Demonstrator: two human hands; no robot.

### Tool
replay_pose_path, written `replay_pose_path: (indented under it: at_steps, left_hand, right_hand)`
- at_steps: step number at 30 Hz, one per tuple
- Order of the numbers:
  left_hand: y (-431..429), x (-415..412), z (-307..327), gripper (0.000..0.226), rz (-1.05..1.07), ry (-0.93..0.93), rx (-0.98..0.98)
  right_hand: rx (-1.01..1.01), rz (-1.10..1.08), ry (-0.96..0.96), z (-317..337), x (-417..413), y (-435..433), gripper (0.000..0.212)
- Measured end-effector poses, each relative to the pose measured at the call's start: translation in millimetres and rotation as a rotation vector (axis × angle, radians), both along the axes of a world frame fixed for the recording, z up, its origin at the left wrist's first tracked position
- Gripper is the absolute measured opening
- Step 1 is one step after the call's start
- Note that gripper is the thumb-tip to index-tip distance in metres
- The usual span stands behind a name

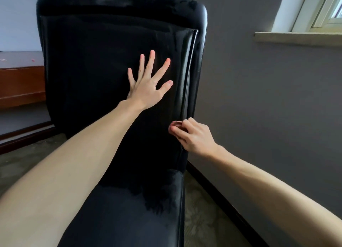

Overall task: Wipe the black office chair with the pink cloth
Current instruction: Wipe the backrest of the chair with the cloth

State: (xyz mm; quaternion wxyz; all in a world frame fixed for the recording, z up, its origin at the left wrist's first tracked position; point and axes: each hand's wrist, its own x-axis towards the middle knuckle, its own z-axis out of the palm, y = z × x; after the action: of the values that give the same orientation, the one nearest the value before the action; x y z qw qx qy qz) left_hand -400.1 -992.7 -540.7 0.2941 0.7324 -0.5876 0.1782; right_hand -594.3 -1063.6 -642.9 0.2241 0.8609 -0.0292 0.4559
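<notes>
The black office chair [96,65] fills the middle of the view, its tall backrest facing me and its seat below. My left hand [148,84] lies flat on the backrest with its fingers spread, holding nothing. My right hand [192,135] is at the backrest's right edge, lower down, with its fingers curled around a small dark pink bunch, the pink cloth [175,124]. Only a sliver of the cloth shows between the fingers, pressed against the chair's side seam.
A grey wall [268,108] with a dark baseboard runs close along the chair's right side. A window sill [296,37] sits high on the right. A brown wooden desk [20,84] stands behind the chair at left. Carpet covers the floor.
</notes>
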Motion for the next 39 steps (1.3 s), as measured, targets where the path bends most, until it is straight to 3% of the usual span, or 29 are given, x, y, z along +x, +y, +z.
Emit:
replay_pose_path:
  at_steps: [4,7,10,13,17,20,23,27,31,39]
  left_hand:
    - [9.2,2.2,-3.5,0.064,-0.008,0.008,0.020]
    - [15.9,6.3,-4.4,0.066,-0.017,-0.019,0.047]
    - [18.1,6.6,-3.0,0.066,-0.023,-0.012,0.069]
    - [17.1,5.6,-2.2,0.064,-0.026,-0.007,0.070]
    - [16.2,7.2,-1.5,0.063,-0.038,-0.003,0.078]
    - [21.2,8.8,3.7,0.062,-0.044,-0.004,0.072]
    - [23.5,9.5,10.6,0.059,-0.011,-0.030,-0.016]
    - [11.0,0.7,17.9,0.065,0.004,0.097,-0.008]
    - [5.1,-2.5,17.0,0.063,0.013,0.092,0.028]
    - [1.6,-6.0,13.8,0.065,0.031,0.067,0.042]
  right_hand:
    - [-0.051,-0.041,-0.051,38.5,6.1,0.5,0.030]
    - [0.029,-0.063,-0.116,43.6,13.8,3.2,0.019]
    - [0.126,-0.034,0.027,5.4,9.6,8.5,0.014]
    - [0.058,-0.005,0.093,-2.6,2.2,7.0,0.020]
    - [0.059,-0.070,-0.113,49.9,16.7,0.1,0.014]
    - [0.275,-0.121,-0.377,104.1,34.6,-15.5,0.020]
    - [0.390,-0.081,-0.490,122.2,43.1,-25.0,0.027]
    - [0.397,0.011,-0.461,67.4,33.9,-14.6,0.026]
    - [0.324,0.024,-0.334,24.7,18.0,-9.8,0.027]
    - [0.220,-0.064,-0.445,128.8,34.3,-34.4,0.023]
